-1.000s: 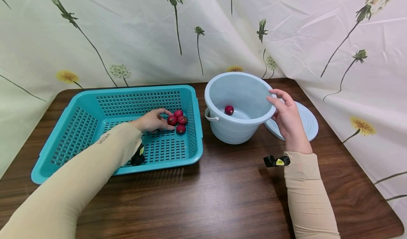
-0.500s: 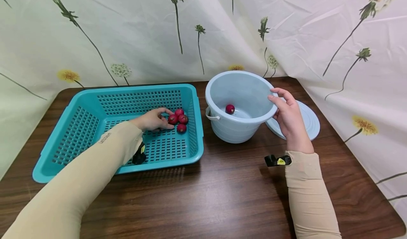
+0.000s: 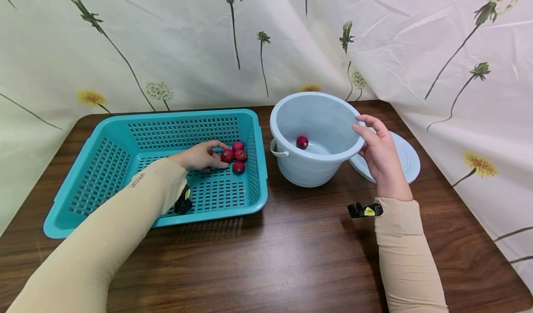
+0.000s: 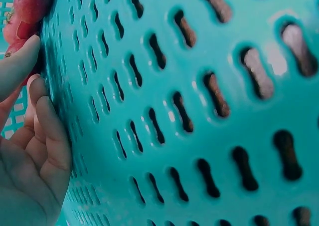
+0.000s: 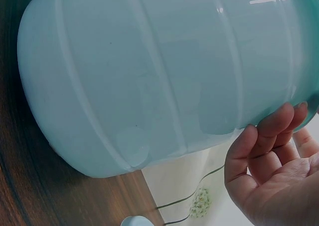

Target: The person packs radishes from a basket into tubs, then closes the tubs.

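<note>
In the head view, my left hand (image 3: 204,156) reaches into a teal perforated basket (image 3: 257,174). Its thumb and fingers pinch a red radish (image 3: 227,155) at the basket's right end, with several other radishes (image 3: 238,167) close beside it. The left wrist view has the fingertips right at the red radishes (image 4: 31,4). My right hand (image 3: 378,149) holds the right rim of a light blue bucket (image 3: 306,172), which stands upright. One radish (image 3: 302,142) lies on the bucket's floor. Seen from the right wrist, curled fingers (image 5: 274,123) lie against the bucket's outside near the rim.
A round light blue lid (image 3: 405,156) lies on the dark wooden table (image 3: 283,257) behind the right hand. The bucket's white handle (image 3: 280,153) hangs down on its left side. Flower-printed white cloth (image 3: 187,40) hangs behind the table and along its right side.
The farthest radish in the basket has shifted slightly right. Both hands keep their places; the whole head view has drifted a little.
</note>
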`<state>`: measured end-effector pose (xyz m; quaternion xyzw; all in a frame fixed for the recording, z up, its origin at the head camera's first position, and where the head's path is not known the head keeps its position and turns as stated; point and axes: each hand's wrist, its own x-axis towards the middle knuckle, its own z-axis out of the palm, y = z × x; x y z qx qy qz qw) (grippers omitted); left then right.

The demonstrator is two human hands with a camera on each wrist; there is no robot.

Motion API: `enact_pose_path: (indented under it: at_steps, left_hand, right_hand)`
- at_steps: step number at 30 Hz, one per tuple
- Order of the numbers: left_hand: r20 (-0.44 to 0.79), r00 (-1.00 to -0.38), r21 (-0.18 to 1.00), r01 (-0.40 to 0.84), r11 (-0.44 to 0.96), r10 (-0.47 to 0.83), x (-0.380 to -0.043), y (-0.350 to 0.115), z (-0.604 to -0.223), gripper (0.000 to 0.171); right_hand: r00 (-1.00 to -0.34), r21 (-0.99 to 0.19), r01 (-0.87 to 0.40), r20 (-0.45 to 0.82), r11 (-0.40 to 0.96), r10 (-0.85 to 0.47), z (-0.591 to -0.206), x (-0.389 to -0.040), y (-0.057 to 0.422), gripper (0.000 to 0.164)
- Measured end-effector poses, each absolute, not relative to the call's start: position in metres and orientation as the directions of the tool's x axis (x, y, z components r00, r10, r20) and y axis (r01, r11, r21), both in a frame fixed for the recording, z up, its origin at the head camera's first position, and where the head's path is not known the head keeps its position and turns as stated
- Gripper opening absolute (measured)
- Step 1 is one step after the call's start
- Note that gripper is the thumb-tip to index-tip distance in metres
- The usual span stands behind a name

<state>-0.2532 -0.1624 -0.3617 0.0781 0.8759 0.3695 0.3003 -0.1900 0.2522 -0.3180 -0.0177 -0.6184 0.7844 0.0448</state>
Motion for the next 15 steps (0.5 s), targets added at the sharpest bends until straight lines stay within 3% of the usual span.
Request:
enact_pose_path:
  at_steps: [15]
  left_hand:
    - [-0.472, -0.814, 0.684, -0.095, 0.723, 0.339, -0.2507, -0.1606, -0.3582, 0.055]
  right_hand:
    - [-0.996, -0.972, -0.052, 0.032, -0.230, 0.089, -0.3191, -0.1916, 0.2528, 0.018]
